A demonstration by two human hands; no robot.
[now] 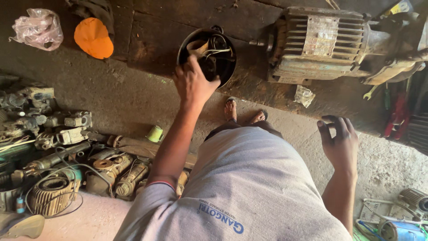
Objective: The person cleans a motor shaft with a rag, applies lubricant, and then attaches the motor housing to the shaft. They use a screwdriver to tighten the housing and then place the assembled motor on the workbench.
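Head view, looking straight down past a grey shirt to sandalled feet on a stained concrete floor. Left hand (pixel 192 85) reaches forward, its fingers curled over the near rim of a round black motor housing (pixel 220 67) that sits on the floor ahead of the feet, coloured wires tangled inside it. Right hand (pixel 339 145) hangs free at the side, fingers loosely bent, gripping nothing. Just right of the housing lies a large finned electric motor (pixel 318 44), shaft pointing toward it. Orange cap (pixel 93 38) and a crumpled plastic bag (pixel 38 29) far left. Heap of worn power-tool parts (pixel 67 156) along the left.
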